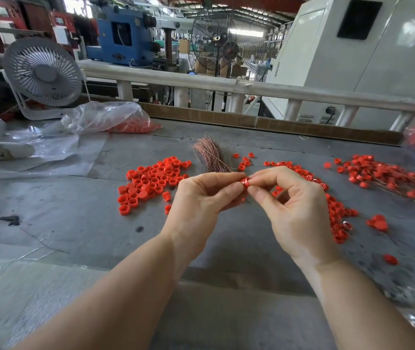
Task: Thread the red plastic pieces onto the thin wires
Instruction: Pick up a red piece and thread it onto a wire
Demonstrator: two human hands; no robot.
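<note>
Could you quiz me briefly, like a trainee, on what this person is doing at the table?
1. True or false: the left hand and right hand pinch one red plastic piece between them.
2. The bundle of thin wires lies: A) beyond the hands, B) inside the plastic bag, C) under the white fan.
3. Fill in: the loose red pieces left of the hands lie on the grey ____.

Key: 1 true; 2 A; 3 table.
</note>
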